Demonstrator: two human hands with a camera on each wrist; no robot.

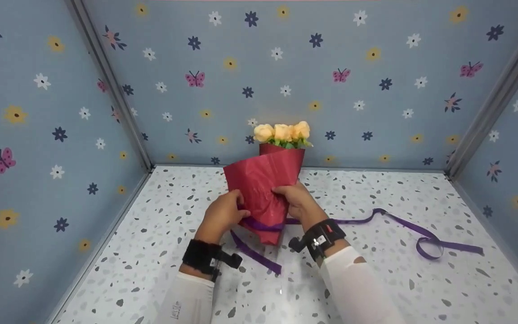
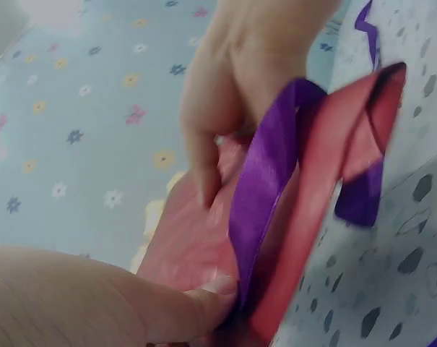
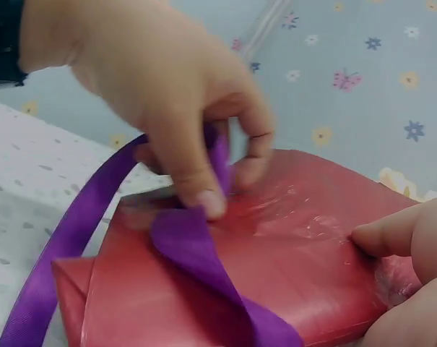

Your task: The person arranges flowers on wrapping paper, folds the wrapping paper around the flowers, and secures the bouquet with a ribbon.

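A bouquet of pale yellow roses (image 1: 283, 132), wrapped in red paper (image 1: 264, 177), is held between both hands, its blooms toward the back panel. My right hand (image 1: 303, 202) grips the wrap's right side, thumb across the front. At the left side, my left hand (image 1: 225, 211) pinches a purple ribbon (image 1: 265, 226) between thumb and fingers, as the right wrist view shows. This ribbon crosses the lower part of the wrap. One short tail (image 1: 256, 258) hangs below the left hand. How the ribbon runs behind the bouquet is hidden in the head view.
To the right, the ribbon's long end (image 1: 405, 223) trails across the speckled white tabletop (image 1: 142, 270) and curls into a loop. Blue panels (image 1: 259, 58) printed with flowers and butterflies enclose the back and both sides. Each wrist wears a black strap (image 1: 203, 257) with a camera mount.
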